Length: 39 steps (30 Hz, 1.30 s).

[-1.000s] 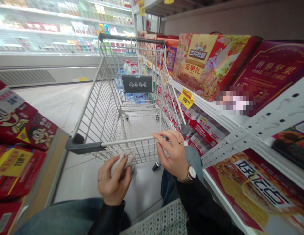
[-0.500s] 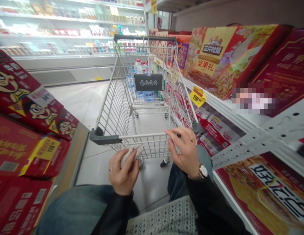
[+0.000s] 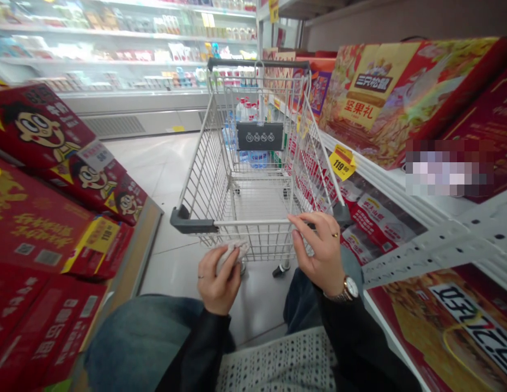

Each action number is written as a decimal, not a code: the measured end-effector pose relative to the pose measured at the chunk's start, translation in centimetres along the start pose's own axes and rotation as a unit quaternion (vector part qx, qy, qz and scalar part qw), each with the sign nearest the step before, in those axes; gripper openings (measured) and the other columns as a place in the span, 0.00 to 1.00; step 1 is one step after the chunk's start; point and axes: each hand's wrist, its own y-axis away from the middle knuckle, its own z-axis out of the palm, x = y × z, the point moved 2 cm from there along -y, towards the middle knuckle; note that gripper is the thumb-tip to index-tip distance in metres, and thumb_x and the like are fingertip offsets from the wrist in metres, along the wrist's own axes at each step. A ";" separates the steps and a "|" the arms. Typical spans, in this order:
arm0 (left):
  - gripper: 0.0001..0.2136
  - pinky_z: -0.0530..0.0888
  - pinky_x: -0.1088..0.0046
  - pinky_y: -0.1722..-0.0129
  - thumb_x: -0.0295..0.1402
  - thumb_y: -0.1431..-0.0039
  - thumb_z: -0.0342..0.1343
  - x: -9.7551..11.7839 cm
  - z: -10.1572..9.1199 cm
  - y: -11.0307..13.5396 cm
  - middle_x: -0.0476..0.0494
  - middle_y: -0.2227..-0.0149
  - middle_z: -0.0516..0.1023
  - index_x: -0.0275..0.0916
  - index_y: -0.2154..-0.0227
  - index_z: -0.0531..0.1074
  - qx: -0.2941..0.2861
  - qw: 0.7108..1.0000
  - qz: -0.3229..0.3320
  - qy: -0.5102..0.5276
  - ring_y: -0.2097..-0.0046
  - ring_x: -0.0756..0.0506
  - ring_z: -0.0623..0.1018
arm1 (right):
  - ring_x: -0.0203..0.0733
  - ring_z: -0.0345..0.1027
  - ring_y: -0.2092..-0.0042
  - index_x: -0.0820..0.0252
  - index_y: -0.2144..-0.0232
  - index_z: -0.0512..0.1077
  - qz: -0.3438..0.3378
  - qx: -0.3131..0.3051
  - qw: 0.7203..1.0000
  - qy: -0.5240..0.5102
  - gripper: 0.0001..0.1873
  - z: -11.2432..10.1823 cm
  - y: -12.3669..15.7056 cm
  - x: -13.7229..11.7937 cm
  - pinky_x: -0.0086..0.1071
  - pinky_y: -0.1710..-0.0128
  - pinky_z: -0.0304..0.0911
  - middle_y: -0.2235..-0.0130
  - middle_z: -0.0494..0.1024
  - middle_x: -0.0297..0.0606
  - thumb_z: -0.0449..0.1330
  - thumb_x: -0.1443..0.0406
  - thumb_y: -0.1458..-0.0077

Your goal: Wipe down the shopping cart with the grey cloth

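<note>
My left hand (image 3: 218, 283) is shut on a crumpled off-white cloth or tissue (image 3: 231, 257), just below the near bar of the wire shopping cart. My right hand (image 3: 322, 250) curls its fingers over that bar, the cart handle (image 3: 257, 222), near its right end. A ring shows on each hand, and a wristwatch (image 3: 350, 287) sits on my right wrist. The cart basket (image 3: 253, 185) holds no large item nearby. Water bottles (image 3: 247, 136) show at its far end, partly behind a black panel (image 3: 260, 136).
Stacked red boxes with cartoon faces (image 3: 44, 125) stand along my left. On my right, a white shelf (image 3: 396, 188) carries patterned nut gift boxes (image 3: 379, 98) and a yellow price tag (image 3: 342, 161). A refrigerated display case (image 3: 126, 60) lines the far side of the tiled floor (image 3: 171, 163).
The whole scene has slid rightward in view as my head and body turn. The cart, shelves and boxes shift together. Both hands keep the same hold.
</note>
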 end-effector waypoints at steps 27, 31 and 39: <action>0.21 0.75 0.60 0.48 0.23 0.52 0.66 -1.1 -0.7 0.3 0.40 0.51 0.74 0.43 0.53 0.75 0.035 0.998 -0.059 -0.016 0.49 0.42 0.75 | 0.47 0.69 0.48 0.53 0.45 0.73 -0.014 0.024 1.000 0.012 0.23 -0.1 0.2 0.3 0.47 0.43 0.63 0.52 0.77 0.40 0.61 0.71 0.42; 0.22 0.75 0.61 0.48 0.22 0.51 0.65 -1.5 -1.4 0.0 0.40 0.49 0.74 0.43 0.52 0.75 0.045 0.997 -0.066 -0.020 0.49 0.42 0.76 | 0.48 0.69 0.48 0.53 0.45 0.73 -0.015 0.020 1.000 0.012 0.23 0.0 0.3 0.4 0.47 0.43 0.63 0.52 0.77 0.41 0.61 0.71 0.42; 0.20 0.76 0.60 0.49 0.23 0.55 0.66 -2.6 -2.2 -1.1 0.40 0.51 0.73 0.42 0.57 0.75 0.076 0.994 -0.068 -0.029 0.50 0.42 0.76 | 0.48 0.69 0.48 0.52 0.45 0.73 -0.012 0.027 0.999 0.013 0.23 -0.1 0.3 0.4 0.48 0.43 0.62 0.52 0.77 0.41 0.61 0.72 0.42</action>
